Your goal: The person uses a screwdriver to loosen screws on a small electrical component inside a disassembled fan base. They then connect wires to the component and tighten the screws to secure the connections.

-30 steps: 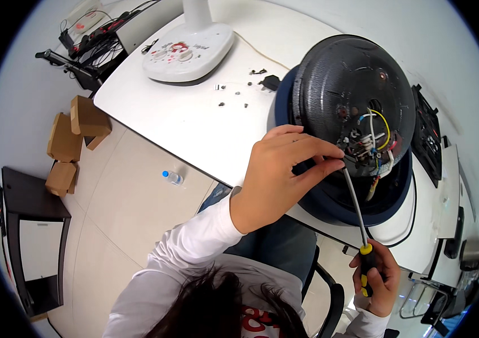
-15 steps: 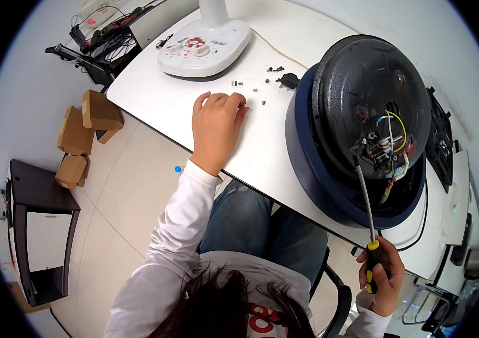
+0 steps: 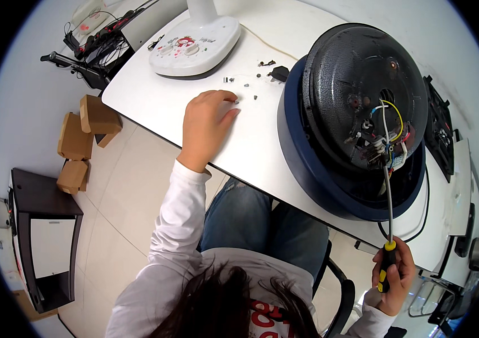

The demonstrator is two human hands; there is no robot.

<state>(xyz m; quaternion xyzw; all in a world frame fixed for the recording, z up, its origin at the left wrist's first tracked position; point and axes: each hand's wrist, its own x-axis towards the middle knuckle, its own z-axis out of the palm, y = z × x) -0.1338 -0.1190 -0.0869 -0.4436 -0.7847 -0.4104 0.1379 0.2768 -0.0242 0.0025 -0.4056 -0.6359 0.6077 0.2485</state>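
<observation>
My left hand [image 3: 204, 128] rests over the white table, thumb and index finger apart, with nothing gripped between them. A tiny metal piece [image 3: 236, 102] lies at the index fingertip. My right hand [image 3: 399, 281] is wrapped round the black-and-yellow handle of a screwdriver [image 3: 389, 211]. Its shaft points up to the wiring of a round appliance; the tip is lost among the wires [image 3: 386, 147]. The appliance's black metal disc [image 3: 352, 73] stands tilted in a dark blue round housing [image 3: 296, 152]. White, yellow, blue and red wires run over the disc.
Several small parts [image 3: 255, 97] and a black plug [image 3: 279, 74] lie left of the housing. A white stand base [image 3: 194, 59] with two knobs stands at the back. An open black tool case [image 3: 439, 127] is at the right. Cardboard boxes [image 3: 76, 135] sit on the floor.
My left thumb and index finger have parted, and a tiny metal piece now shows at the fingertip. The screwdriver tip has shifted right and down across the disc's wiring.
</observation>
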